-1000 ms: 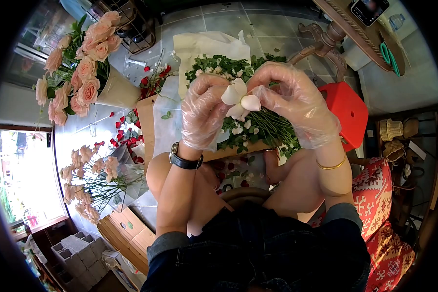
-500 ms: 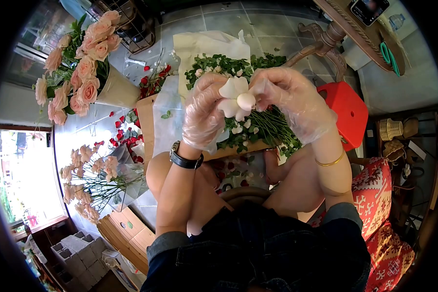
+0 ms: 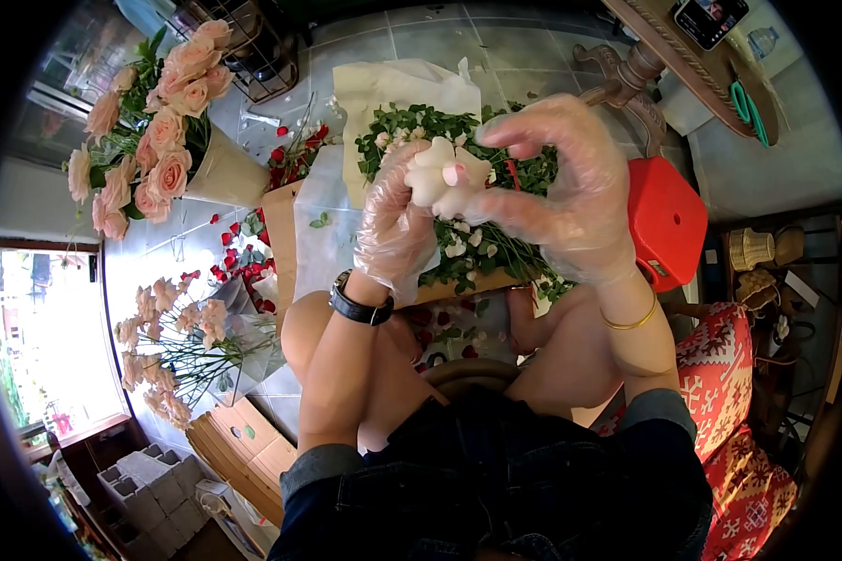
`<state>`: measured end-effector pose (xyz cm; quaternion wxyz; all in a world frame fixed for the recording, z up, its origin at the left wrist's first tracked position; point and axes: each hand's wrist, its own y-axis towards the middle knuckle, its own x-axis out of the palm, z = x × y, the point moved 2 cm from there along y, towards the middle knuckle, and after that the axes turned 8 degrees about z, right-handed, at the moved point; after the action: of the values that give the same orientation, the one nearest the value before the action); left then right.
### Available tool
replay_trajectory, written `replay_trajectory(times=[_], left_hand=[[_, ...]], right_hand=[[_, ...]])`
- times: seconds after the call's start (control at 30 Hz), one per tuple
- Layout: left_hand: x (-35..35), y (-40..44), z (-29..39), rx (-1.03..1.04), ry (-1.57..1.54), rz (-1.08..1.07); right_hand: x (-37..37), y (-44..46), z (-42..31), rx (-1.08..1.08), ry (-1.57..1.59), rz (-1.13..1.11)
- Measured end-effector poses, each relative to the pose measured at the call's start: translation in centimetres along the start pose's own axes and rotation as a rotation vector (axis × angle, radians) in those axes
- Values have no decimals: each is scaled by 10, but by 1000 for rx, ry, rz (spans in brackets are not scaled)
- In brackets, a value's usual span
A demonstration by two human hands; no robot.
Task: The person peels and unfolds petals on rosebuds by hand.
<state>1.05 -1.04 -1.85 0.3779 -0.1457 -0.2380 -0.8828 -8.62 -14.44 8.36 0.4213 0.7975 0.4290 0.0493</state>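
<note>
A pale white rose [image 3: 432,178], its outer petals folded back around a pinkish centre, is held by my left hand [image 3: 393,229]. The fingers of that hand, in a clear plastic glove, close around its left side and base. My right hand [image 3: 580,187], gloved the same way, is spread in a wide C to the right of the rose. Its thumb tip is at the rose's lower right petals; whether they touch I cannot tell. Behind and below both hands lies a heap of white roses with green leaves and stems [image 3: 515,238].
A bucket [image 3: 229,173] of pink roses stands at left, with more peach roses [image 3: 173,323] below it. Red petals [image 3: 243,257] litter the tiles. A red stool [image 3: 669,220] stands at right, near a wooden table [image 3: 688,75] with green-handled scissors [image 3: 744,103].
My right hand has opened and drawn back to the right from the rose. In my left hand the rose has shifted left, and its petals look more spread around the centre.
</note>
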Motion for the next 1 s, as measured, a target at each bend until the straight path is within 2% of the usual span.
replay_trajectory(times=[0.13,0.23,0.3,0.4,0.6,0.67,0.8,0.93,1.0], left_hand=[[2,0,3,45,148,-41],[0,0,-1,111,164,-19],[0,1,-2,77,95,-13],[5,1,0,25,102,34],[10,4,6,99,158,13],[11,8,10,133,169,-31],[15,11,14,201,248,-75],[12,12,17,246,354,-152],[5,10,14,195,410,-261]], right_hand=[[7,-2,-1,-27,-66,-7],[5,-2,1,-7,-68,1],[2,-2,2,7,-53,5],[0,1,-2,-95,-141,-11],[2,-2,-1,-81,-189,-20],[2,-2,2,57,-76,9],[1,-2,3,101,-40,5],[-1,-3,9,283,16,-121],[-1,-5,15,341,80,-195]])
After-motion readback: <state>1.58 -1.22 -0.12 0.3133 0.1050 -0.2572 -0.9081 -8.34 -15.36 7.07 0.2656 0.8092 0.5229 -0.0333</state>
